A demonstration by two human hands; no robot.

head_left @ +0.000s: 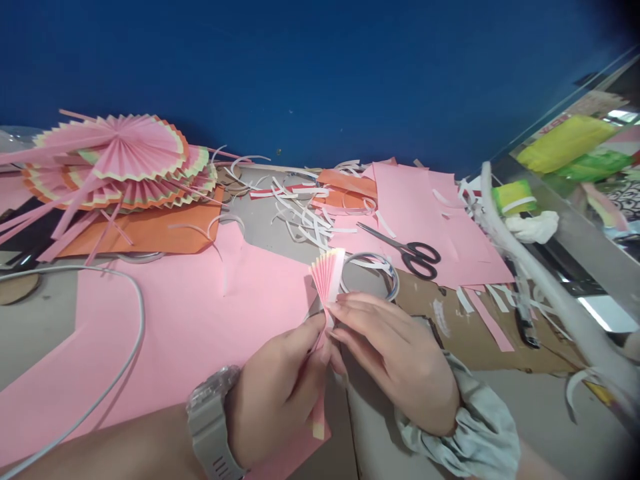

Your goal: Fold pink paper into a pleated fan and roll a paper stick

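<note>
A small pleated paper fan (326, 277), pink with pale yellow tips, stands upright between both hands, its folds spreading at the top. My left hand (285, 380), with a grey watch on the wrist, is closed around its lower part. The fingers of my right hand (395, 353) pinch the fan's white right edge near the middle, a grey-green scrunchie on that wrist. The fan's lower end shows below my left fingers. Beneath and left of my hands lies a large pink paper sheet (200, 320). Just behind the fan rests a roll of tape (395, 283).
Black-handled scissors (420, 259) lie on pink sheets (415, 213) at right. Finished pleated paper rosettes (120, 160) are stacked at the left back. White paper strips (300, 220) are scattered mid-table. A cutter knife (526, 327), a pale hose (540, 267) and a grey cable (140, 320) lie around.
</note>
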